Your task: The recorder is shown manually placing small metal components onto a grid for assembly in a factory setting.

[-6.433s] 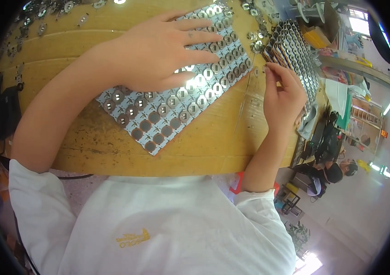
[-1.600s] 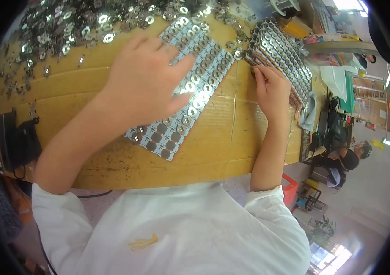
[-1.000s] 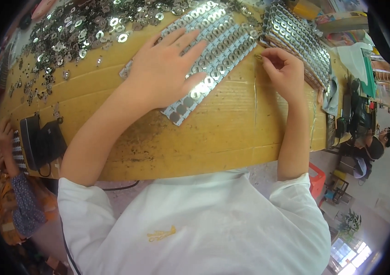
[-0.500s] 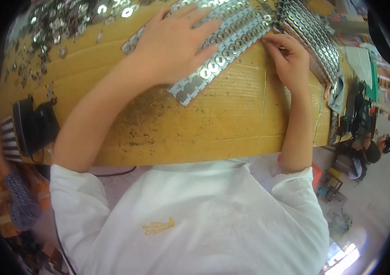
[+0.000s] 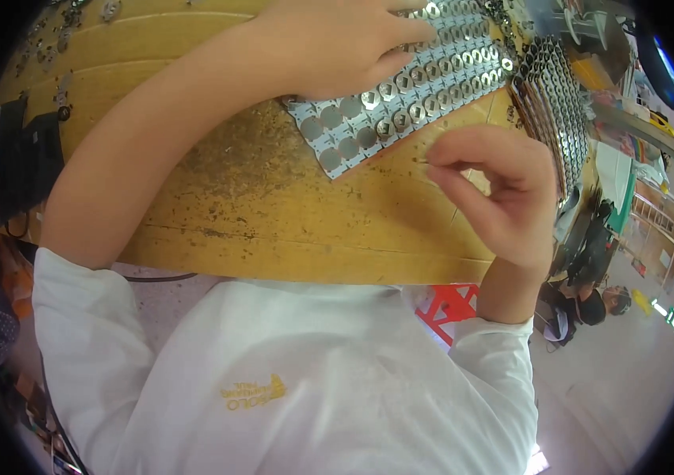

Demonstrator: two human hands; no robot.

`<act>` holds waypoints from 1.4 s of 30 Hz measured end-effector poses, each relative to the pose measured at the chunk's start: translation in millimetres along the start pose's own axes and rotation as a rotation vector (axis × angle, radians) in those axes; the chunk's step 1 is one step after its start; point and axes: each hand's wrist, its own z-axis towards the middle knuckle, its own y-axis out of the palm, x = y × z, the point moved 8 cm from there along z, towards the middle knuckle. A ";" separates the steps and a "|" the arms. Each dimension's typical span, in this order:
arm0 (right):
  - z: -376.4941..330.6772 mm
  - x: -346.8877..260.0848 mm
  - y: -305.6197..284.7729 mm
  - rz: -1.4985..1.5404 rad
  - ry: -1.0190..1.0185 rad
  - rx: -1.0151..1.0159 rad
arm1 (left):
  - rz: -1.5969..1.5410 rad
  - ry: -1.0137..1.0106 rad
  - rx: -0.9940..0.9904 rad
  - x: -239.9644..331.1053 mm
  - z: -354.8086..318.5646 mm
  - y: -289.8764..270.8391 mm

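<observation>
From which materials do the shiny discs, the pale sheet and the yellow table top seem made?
Shiny discs: probably polished metal, from their bright glints. Pale sheet: perhaps matte circuit board, thin and flat with a reddish edge. Yellow table top: perhaps varnished wood or covered board; soft sheen leaves this open.

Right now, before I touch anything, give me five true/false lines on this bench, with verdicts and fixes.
1. The left hand is over the sheet. True.
2. The right hand lies flat, fingers spread. False: its fingers are curled, thumb and forefinger tips close together; whether they hold something is too small to tell.
3. Every circle on the sheet carries a shiny metal piece. False: several grey circles at the near corner have none.
4. A stack of sheets sits on the right side of the table. True.
5. The person's shirt is black. False: it is white.
</observation>
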 end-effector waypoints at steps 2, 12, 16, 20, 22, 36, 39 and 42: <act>13.0 1.3 14.2 -0.006 0.013 -0.014 | -0.002 -0.012 0.000 0.3 -1.6 2.4; 25.9 31.1 42.8 0.070 0.130 0.122 | -0.001 0.001 0.109 -2.1 -2.5 2.5; 22.8 42.4 41.7 0.140 0.217 0.217 | -0.127 -0.064 0.033 -6.5 3.7 -7.4; 23.1 39.9 41.4 0.044 0.148 0.224 | -0.197 -0.207 -0.169 -16.3 15.0 -9.4; 24.0 33.8 40.6 0.031 0.084 0.242 | -0.139 -0.233 -0.188 -24.2 16.2 -16.8; 33.0 14.3 49.0 -0.317 -0.127 0.248 | 0.003 -0.265 -0.267 -23.5 6.8 -4.8; 31.7 16.9 46.8 -0.321 -0.105 0.252 | -0.010 -0.263 -0.242 -23.5 6.3 -4.8; 32.5 19.7 45.4 -0.257 -0.037 0.254 | -0.004 -0.255 -0.217 -22.6 6.3 -5.2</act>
